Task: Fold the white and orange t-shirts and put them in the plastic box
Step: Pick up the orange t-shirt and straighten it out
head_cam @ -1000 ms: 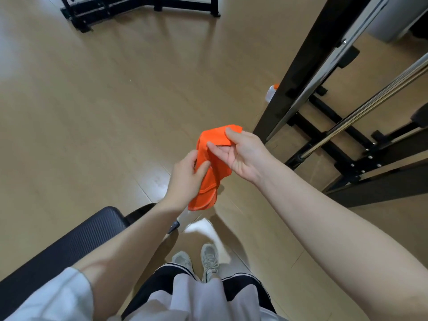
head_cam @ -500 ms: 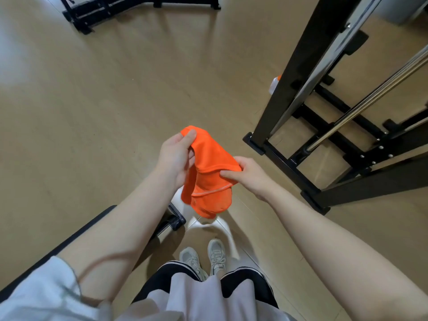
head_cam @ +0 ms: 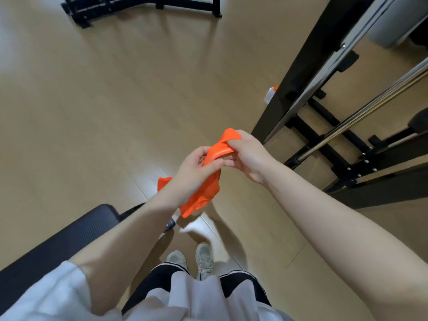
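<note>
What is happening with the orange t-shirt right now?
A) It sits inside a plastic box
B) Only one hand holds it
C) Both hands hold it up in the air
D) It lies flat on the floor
C: the left hand and right hand both grip the bunched orange t-shirt above the floor.

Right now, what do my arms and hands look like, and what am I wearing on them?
Both forearms are bare, with no watch, rings or gloves visible on the left hand or right hand. A loose white sleeve shows on the left upper arm; the right arm's sleeve is out of view.
</note>
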Motion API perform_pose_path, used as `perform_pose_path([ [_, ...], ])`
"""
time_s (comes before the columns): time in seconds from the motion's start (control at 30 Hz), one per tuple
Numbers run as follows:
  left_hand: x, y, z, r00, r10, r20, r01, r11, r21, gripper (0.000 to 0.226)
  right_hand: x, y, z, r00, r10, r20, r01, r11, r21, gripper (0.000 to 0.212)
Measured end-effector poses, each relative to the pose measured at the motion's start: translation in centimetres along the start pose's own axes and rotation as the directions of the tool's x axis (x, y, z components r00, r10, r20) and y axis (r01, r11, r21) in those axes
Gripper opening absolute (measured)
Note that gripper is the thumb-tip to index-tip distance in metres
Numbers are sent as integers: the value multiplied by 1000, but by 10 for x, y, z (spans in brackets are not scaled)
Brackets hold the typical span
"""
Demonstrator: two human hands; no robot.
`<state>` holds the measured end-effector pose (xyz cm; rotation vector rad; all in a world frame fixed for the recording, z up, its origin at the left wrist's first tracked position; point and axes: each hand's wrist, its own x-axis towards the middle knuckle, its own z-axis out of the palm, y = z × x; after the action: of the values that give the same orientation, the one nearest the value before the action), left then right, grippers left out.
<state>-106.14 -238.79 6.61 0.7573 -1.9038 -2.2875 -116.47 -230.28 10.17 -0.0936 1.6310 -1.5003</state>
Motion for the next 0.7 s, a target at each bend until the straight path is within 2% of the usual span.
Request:
perform_pose_path([
  [0.07,-1,-13,0,999,17,-36,-9,979,205,16,0,0,3,999,-2,-34,2,1000,-22,22],
  [0.17,2,-31,-9,997,-40,-67,62,930,361,5,2,-7,-2,993,-5,-120,10,999,37,29],
  [0.23,5,-46,-21,991,-68,-115,114,881,460,14,5,-12,-14,972,18,-233,4,996,93,26],
  [0.3,10,-61,-38,980,-93,-175,178,804,568,19,7,-14,-27,943,30,-330,6,994,107,25],
  [0.37,16,-75,-58,961,-168,-221,273,703,656,20,7,-11,-41,933,21,-360,2,998,64,19],
  [0.4,19,-79,-66,949,-202,-242,314,664,678,22,6,-8,-48,939,-3,-344,-2,1000,-14,14],
  [0.47,23,-80,-75,925,-230,-301,379,584,718,21,2,-1,-59,963,-65,-261,-13,959,-284,6],
  [0.53,27,-73,-79,909,-181,-376,416,455,788,16,3,8,-68,980,-104,-173,-7,839,-545,5],
  [0.57,30,-70,-81,905,-149,-398,422,428,799,14,5,14,-72,975,-124,-186,-20,780,-625,7],
  [0.63,41,-67,-82,902,-122,-414,419,479,771,16,10,24,-83,947,-153,-282,-73,752,-655,13],
  [0.7,53,-63,-81,897,-111,-429,409,578,706,16,12,35,-93,924,-129,-359,-112,808,-578,17],
])
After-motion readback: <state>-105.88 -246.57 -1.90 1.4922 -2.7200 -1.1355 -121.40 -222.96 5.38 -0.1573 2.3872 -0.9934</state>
